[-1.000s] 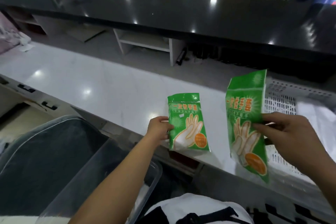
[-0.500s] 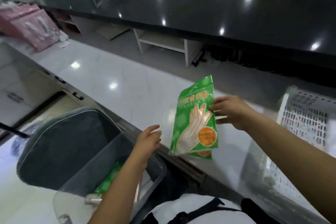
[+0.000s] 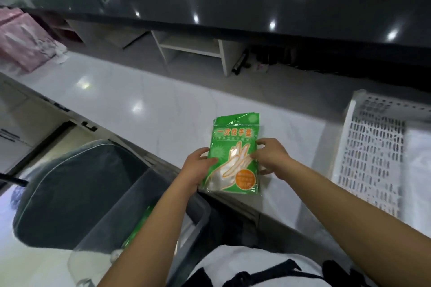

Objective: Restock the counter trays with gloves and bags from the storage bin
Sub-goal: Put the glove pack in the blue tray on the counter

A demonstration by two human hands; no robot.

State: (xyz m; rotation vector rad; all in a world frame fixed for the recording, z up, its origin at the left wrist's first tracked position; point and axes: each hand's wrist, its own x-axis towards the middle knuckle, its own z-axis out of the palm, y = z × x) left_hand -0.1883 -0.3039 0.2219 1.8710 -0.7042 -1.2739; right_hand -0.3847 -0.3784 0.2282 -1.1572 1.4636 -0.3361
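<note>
Head view: two bare hands meet over a stack of flat green plastic glove packets (image 3: 235,154) printed with a white hand outline and an orange circle. The left hand (image 3: 198,169) clasps the stack's left edge, thumb on the front. The right hand (image 3: 271,156) pinches the right edge, fingers curled behind it. At least two packets lie one on the other, since a second top edge peeks out behind the front one; an exact count cannot be told. The stack sits above the near edge of the white glossy counter (image 3: 130,100); whether it touches the surface cannot be told.

Below the left forearm stands one clear plastic storage bin (image 3: 98,240), and a glimpse of more green packaging (image 3: 137,228) shows inside it. Well to the right of the right hand lies one white perforated plastic tray (image 3: 373,154), with a pale sheet-like thing, too blurred to name, along its far right side. Far beyond the left hand, pink packages (image 3: 21,46) rest on the counter.

A second ago each hand held its own packet apart. Half a second ago the right hand alone held both, and the left hung open over the bin. Now both hands grip the joined stack.
</note>
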